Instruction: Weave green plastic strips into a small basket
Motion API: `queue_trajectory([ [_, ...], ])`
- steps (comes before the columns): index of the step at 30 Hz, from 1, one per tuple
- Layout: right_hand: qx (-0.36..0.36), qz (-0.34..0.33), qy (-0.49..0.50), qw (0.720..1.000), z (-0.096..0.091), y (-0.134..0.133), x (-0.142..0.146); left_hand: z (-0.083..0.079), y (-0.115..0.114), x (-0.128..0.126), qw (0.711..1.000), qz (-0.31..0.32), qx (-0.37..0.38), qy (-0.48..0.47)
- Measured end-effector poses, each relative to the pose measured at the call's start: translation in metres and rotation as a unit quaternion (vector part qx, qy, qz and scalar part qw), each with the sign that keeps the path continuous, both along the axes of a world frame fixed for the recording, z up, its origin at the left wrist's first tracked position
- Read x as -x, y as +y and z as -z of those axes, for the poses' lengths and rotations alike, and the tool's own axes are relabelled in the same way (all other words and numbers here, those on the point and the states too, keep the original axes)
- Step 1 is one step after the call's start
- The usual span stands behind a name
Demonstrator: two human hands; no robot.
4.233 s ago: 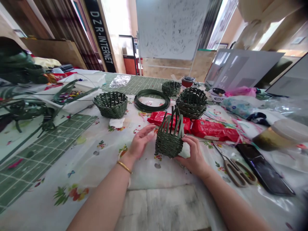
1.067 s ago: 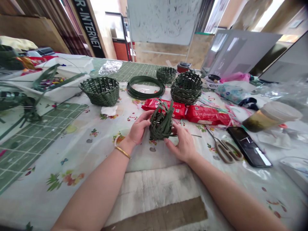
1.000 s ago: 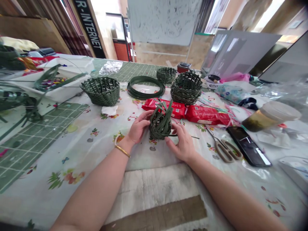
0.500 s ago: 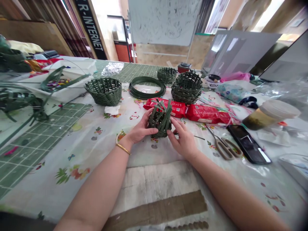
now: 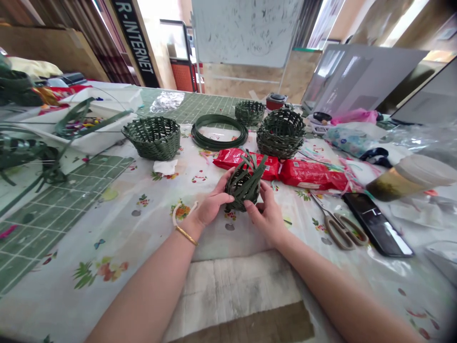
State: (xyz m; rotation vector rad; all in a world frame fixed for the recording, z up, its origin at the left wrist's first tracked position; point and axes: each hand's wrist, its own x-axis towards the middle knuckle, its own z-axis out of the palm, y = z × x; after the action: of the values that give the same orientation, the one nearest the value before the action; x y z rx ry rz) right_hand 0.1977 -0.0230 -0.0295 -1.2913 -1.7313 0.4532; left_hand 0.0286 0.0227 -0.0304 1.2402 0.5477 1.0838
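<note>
Both hands are on the work now! The left hand wraps the left side of a small dark-green woven basket, its thumb pressed across the near side and its fingers curled around the far flank. Over on the other side, the right hand clamps the same basket, thumb on the near face, fingers bent along the right flank. And there sits the little basket, between the two hands at mid-table, tilted, its loose flat strips fanning up and across the opening. Right behind it, two red packets lie in a row on the fruit-print tablecloth. Beyond those, a larger round basket stands to the right, a coil of green strip rests to its left, and another open basket sits further left, just behind a crumpled white tissue. Out to the right, brown-handled scissors lie beside a black phone, and a gold bangle rings the left wrist!
</note>
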Motion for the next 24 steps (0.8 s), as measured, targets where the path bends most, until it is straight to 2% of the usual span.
queue_trajectory([
  [4,0.123,-0.001,-0.014,0.992,-0.009,-0.002,0.001,0.005,0.001,0.001,1.0,-0.005,-0.01,0.013],
  [8,0.128,0.003,-0.039,0.991,-0.014,0.001,-0.001,0.006,0.002,0.002,0.996,-0.028,-0.045,0.076],
  [10,0.11,0.018,-0.06,0.992,-0.015,0.003,-0.003,0.003,0.001,0.001,0.984,-0.074,-0.095,0.13],
  [12,0.093,0.036,-0.087,0.991,-0.016,0.004,-0.006,-0.003,-0.003,0.0,0.947,-0.193,-0.182,0.184],
  [14,0.072,0.038,-0.113,0.99,-0.016,0.003,-0.008,-0.01,-0.01,-0.001,0.871,-0.334,-0.285,0.22],
  [15,0.059,0.028,-0.123,0.99,-0.016,0.003,-0.01,-0.013,-0.013,-0.002,0.838,-0.371,-0.327,0.233],
  [17,0.031,-0.009,-0.134,0.99,-0.014,0.003,-0.014,-0.017,-0.019,-0.005,0.813,-0.349,-0.373,0.28],
  [18,0.019,-0.031,-0.135,0.99,-0.012,0.003,-0.017,-0.018,-0.021,-0.007,0.811,-0.333,-0.381,0.294],
  [20,0.0,-0.075,-0.131,0.989,-0.01,0.004,-0.023,-0.02,-0.022,-0.009,0.831,-0.291,-0.36,0.307],
  [24,-0.045,-0.107,-0.127,0.985,-0.007,0.01,-0.032,-0.022,-0.015,-0.007,0.923,-0.162,-0.193,0.292],
])
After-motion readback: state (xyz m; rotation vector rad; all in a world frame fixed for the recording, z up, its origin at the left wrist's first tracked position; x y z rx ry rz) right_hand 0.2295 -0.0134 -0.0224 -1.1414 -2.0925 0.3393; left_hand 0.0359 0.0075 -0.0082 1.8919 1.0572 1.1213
